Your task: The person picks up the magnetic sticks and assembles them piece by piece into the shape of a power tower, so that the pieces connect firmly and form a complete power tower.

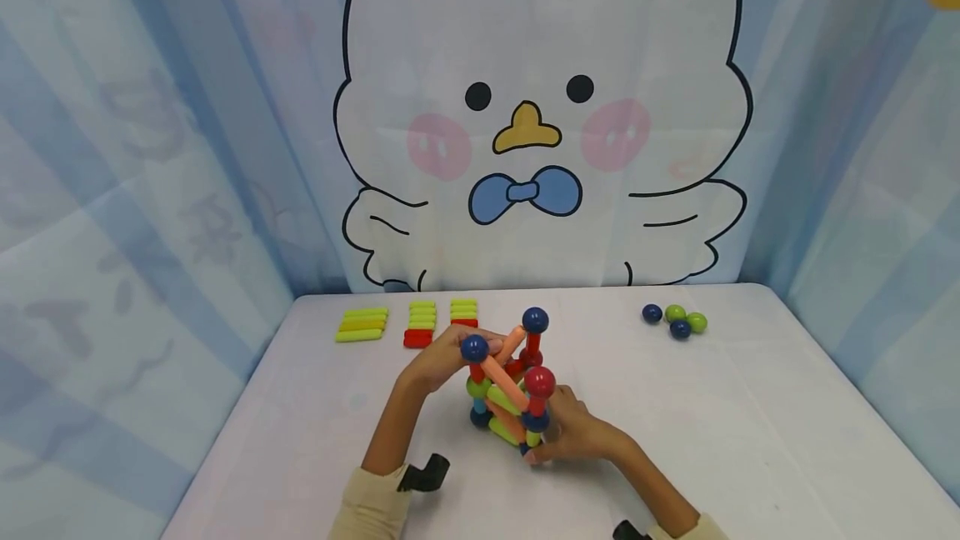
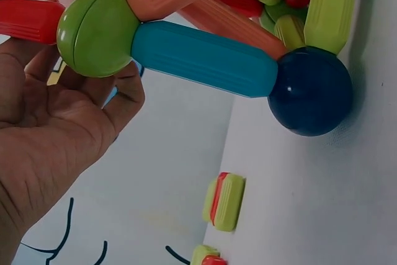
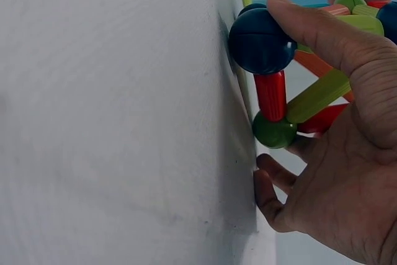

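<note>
holding: frame [image 1: 504,397] of coloured rods and balls, kept between two hands at the middle of the table
right hand [image 1: 577,427]: closed round the lower near corner, thumb laid on a corner ball [image 3: 262,40] of dark blue, other fingers bent behind
left hand [image 1: 450,357]: curled in at the upper left side, behind a green ball [image 2: 99,32]; fingertips partly hidden, so exact point of contact hard to tell
step: judged to be steadying the frame and adjusting its upper tier, with a dark blue top ball [image 1: 535,320] and a red ball [image 1: 539,382] raised on short red rods
next move: seems to call for a firm low hold on the right and light pressure on the left, seating the orange rod [image 1: 505,383] without pulling lower joints apart
loose rods [image 1: 362,325]: laid in three groups beyond the left arm, lime and yellow, then lime with red twice
loose balls [image 1: 679,329]: clustered at the far right, two dark blue, two green
table [image 1: 750,423]: white, smooth, reaching back to the curtain
curtain [image 1: 540,32]: printed with a big white bird, yellow beak, pink cheeks, blue bow tie
side drapes [image 1: 150,190]: pale blue and white, softly folded, enclosing both flanks
sleeves [image 1: 371,507]: beige, with black fittings [image 1: 425,473] at the wrists
</note>
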The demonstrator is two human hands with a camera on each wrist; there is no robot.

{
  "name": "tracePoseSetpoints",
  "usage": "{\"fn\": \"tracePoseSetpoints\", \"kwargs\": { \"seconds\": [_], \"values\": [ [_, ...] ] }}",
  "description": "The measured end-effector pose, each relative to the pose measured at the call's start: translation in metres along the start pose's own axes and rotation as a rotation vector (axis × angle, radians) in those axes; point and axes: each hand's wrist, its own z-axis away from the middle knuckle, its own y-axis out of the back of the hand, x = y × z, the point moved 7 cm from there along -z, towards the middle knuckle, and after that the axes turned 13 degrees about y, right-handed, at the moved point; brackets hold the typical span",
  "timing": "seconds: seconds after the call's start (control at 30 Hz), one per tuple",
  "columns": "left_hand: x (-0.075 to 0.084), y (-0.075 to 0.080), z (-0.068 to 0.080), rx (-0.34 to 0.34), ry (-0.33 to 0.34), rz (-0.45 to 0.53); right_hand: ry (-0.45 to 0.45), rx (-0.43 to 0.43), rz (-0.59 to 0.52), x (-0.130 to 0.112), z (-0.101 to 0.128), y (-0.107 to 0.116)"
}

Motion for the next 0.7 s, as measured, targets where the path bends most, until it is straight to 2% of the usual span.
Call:
{"fn": "tracePoseSetpoints", "kwargs": {
  "seconds": [0.2, 0.33, 0.43, 0.5, 0.53, 0.7],
  "values": [
    [0.004, 0.000, 0.000, 0.014, -0.008, -0.050, -0.007, 0.003, 0.011, -0.002, 0.000, 0.001],
    [0.000, 0.003, -0.001, 0.039, -0.003, -0.028, -0.011, 0.034, 0.058, -0.002, -0.001, -0.001],
    [-0.006, 0.012, 0.000, 0.096, -0.002, -0.003, -0.013, 0.066, 0.094, -0.002, 0.000, -0.004],
    [-0.011, 0.024, 0.002, 0.197, 0.014, -0.030, -0.015, 0.084, 0.092, -0.003, 0.000, -0.006],
    [-0.014, 0.032, 0.004, 0.269, 0.032, -0.065, -0.014, 0.086, 0.084, -0.004, 0.000, -0.007],
    [-0.033, 0.083, 0.021, 0.690, 0.176, -0.340, -0.008, 0.068, 0.002, -0.007, 0.001, -0.006]
  ]
}}
